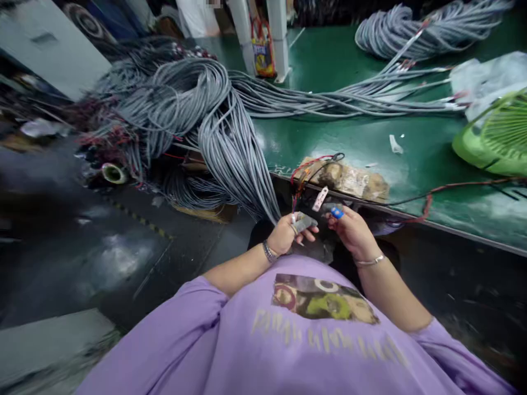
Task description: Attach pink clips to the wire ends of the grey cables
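Note:
My left hand [285,235] is closed just in front of the bench edge, with grey wrapping [303,223] around a digit. A thin wire with a white end stands up at its fingertips; what it grips is unclear. Beside it, my right hand [351,229] is closed in a pinch, a blue wrap [336,212] on one digit, and the thing between its fingers is too small to name. A small pale tag with dark spots [320,198] sits just above the gap between the hands. Grey cables [251,164] hang over the edge, their lower end close to my left hand.
A taped brown block [358,181] lies along the edge of the green bench [329,131], with red and black wires [304,174] by it. Another cable coil [395,33] lies at the back right. A green fan [498,134] stands right; a colourful bag [262,52] hangs by a post.

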